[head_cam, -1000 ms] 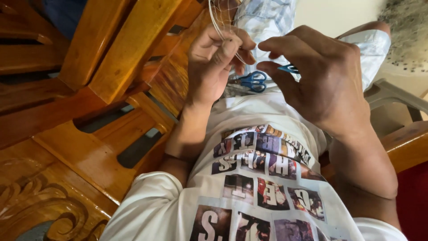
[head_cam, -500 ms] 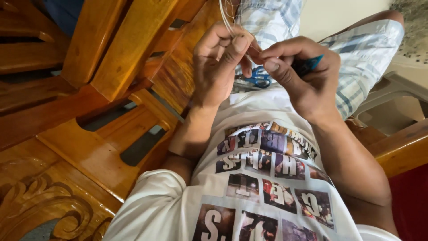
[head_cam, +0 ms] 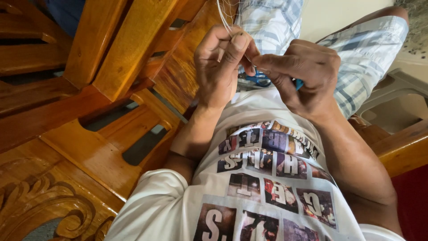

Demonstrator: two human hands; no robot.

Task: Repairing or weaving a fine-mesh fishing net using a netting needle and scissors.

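My left hand (head_cam: 221, 67) is raised over my lap and pinches thin white lines (head_cam: 224, 18) between thumb and fingers; the lines run up out of view. My right hand (head_cam: 305, 76) meets it fingertip to fingertip, its thumb and forefinger closed at the same lines. A small blue tool (head_cam: 298, 84) sticks out under the right palm, mostly hidden. Blue-handled scissors (head_cam: 258, 80) lie on my lap just behind both hands, partly covered by them.
I sit in a white printed shirt (head_cam: 267, 178) and plaid shorts (head_cam: 365, 49). A carved wooden chair frame (head_cam: 111, 67) fills the left side. A wooden armrest (head_cam: 401, 151) is at the right, with a grey plastic chair (head_cam: 401, 98) and some netting (head_cam: 419, 22) beyond.
My right hand went from spread open above the scissors to a closed pinch against my left fingertips. The left hand kept its hold on the lines.
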